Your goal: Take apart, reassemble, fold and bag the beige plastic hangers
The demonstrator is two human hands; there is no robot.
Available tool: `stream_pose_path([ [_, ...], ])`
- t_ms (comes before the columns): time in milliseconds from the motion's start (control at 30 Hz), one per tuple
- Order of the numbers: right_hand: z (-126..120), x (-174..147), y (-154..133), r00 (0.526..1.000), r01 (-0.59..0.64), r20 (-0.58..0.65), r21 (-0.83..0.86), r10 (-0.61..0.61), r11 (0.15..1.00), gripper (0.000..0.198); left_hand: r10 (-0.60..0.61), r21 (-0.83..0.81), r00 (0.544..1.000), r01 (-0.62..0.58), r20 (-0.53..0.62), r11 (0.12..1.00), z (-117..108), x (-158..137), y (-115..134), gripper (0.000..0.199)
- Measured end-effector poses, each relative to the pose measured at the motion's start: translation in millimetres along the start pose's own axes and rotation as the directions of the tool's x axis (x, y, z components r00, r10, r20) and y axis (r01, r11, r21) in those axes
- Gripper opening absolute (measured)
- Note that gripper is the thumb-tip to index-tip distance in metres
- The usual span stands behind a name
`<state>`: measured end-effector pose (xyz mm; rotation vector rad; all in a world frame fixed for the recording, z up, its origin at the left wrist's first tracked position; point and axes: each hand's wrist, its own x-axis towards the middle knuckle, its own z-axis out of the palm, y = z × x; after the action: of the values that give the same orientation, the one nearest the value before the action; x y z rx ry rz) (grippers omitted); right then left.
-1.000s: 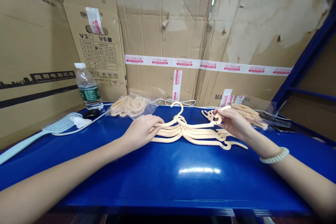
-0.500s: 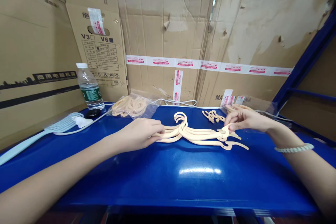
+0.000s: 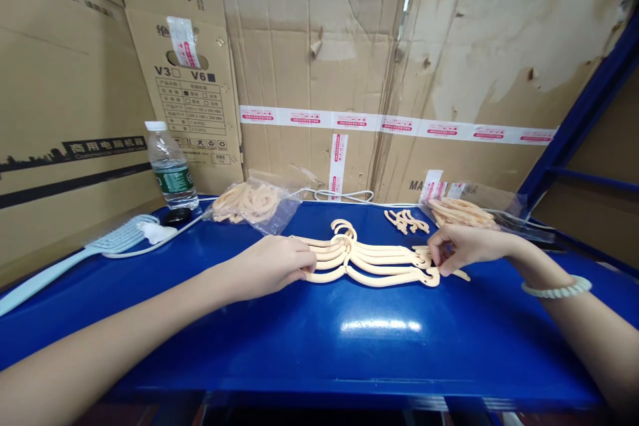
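Observation:
Several cream-coloured clothes hangers lie overlapped on the blue table, their hooks bunched together and pointing away from me. My left hand is closed around their left arms, with the fingertips at the nearest one. At the opposite end, thumb and fingers of my right hand pinch the right tip of the nearest hanger. The hanger ends under both hands are partly hidden. Just behind the right arms is a small pile of loose cream curved pieces.
One clear bag of cream parts lies back left, another bag back right. On the left are a water bottle, a black round lid and a pale blue hairbrush. A white cable runs along the cardboard wall.
My right hand has moved slightly right and down, from a raised hanger end to the nearest hanger's tip. The nearest hanger now lies lower, lined up with the others. My left hand shifted slightly.

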<state>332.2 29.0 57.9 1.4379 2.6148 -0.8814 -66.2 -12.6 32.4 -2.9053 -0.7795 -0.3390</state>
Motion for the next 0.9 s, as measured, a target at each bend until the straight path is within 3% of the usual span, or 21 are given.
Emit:
stream_pose_path([
  [300,1.3,3.7,6.9,0.993,-0.023,-0.114,-0.061,0.016,0.998,0.027,-0.019,0.017,1.0,0.019,-0.014,1.0,7.5,1.5,-5.7,0.016],
  [900,0.1,5.7,17.9,0.982,-0.042,-0.188,-0.099,0.022,0.994,0.032,-0.094,0.058,0.993,0.099,-0.077,0.993,12.1,4.1,-8.6,0.016],
])
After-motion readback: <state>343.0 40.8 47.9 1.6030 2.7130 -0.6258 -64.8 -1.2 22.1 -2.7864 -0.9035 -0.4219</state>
